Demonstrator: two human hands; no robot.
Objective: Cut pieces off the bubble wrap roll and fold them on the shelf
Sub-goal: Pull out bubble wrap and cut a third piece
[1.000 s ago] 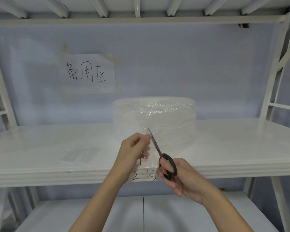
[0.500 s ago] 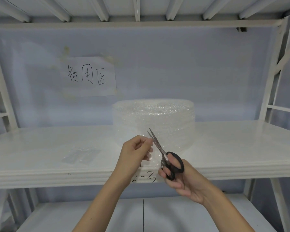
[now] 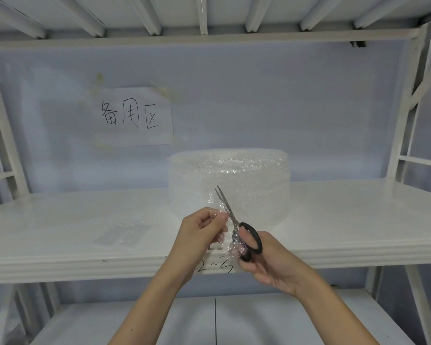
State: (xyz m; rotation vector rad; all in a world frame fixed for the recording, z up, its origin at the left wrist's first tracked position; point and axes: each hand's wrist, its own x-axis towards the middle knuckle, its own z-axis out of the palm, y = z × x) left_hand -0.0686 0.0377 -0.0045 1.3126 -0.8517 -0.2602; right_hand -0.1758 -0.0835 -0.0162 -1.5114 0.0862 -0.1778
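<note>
roll: bubble wrap roll, clear, squat cylinder standing on end, bumpy glinting surface, mid shelf toward the back
loose sheet: free end of wrap drawn forward off the roll to the shelf's front edge, see-through, crinkled
shelf: white shelf, smooth glossy board, ribbed front lip with "2-3" handwritten on it
left hand: left hand, grip pinched on the loose sheet's left side, thumb against fingertips, just left of the blades
right hand: right hand, grip closed through the handle loops of the scissors
scissors: scissors, black oval plastic handles, slim metal blades pointing up and away, tips slightly parted, sheet between them (edges hard to trace, wrap is clear)
cut piece: flat piece of wrap lying on the shelf, left of the hands, well apart from the roll
sign: white paper sign on the back wall, black handwritten characters, taped corners
frame: white metal uprights and slats overhead
</note>
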